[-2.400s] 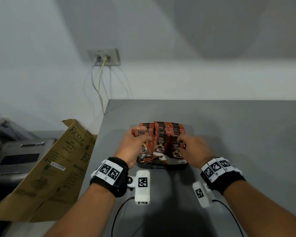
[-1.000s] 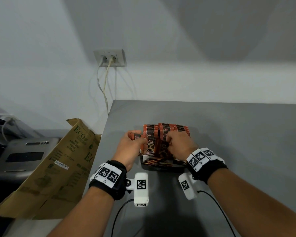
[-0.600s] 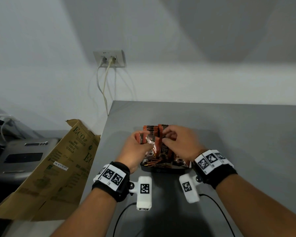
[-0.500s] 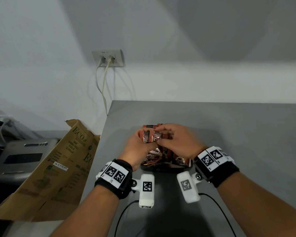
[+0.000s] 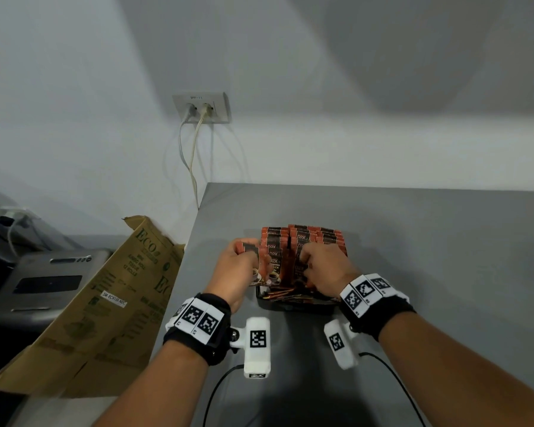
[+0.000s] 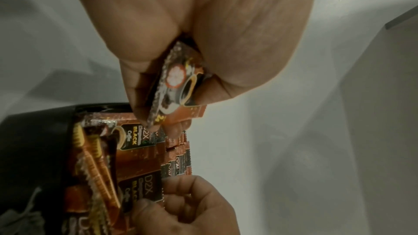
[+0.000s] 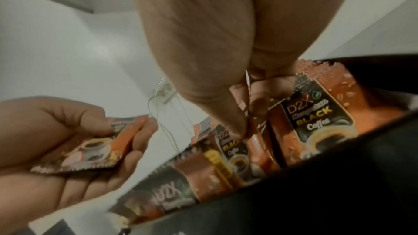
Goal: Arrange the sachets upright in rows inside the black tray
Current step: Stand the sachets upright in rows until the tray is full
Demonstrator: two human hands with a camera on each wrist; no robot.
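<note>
The black tray point(image 5: 293, 304) sits on the grey table with brown-orange coffee sachets point(image 5: 302, 238) standing upright in rows; a few thin stick sachets point(image 5: 282, 295) lie flat at its front. My left hand point(image 5: 247, 251) hovers just left of the tray and grips a small bunch of sachets point(image 6: 181, 85) between thumb and fingers. My right hand point(image 5: 305, 260) reaches into the front of the tray, and its thumb and forefinger pinch the top edge of one upright sachet point(image 7: 247, 131) in the front row. The tray's right rows are partly hidden behind this hand.
A flattened cardboard box point(image 5: 105, 303) leans off the table's left edge, with a grey machine point(image 5: 43, 282) behind it. A wall socket with two cables point(image 5: 201, 109) is at the back. Bare table point(image 5: 444, 257) lies to the right of the tray.
The hands met above the tray and the right hand took a sachet from the left hand's bunch. It has since dropped into the front row; the left hand drew back left.
</note>
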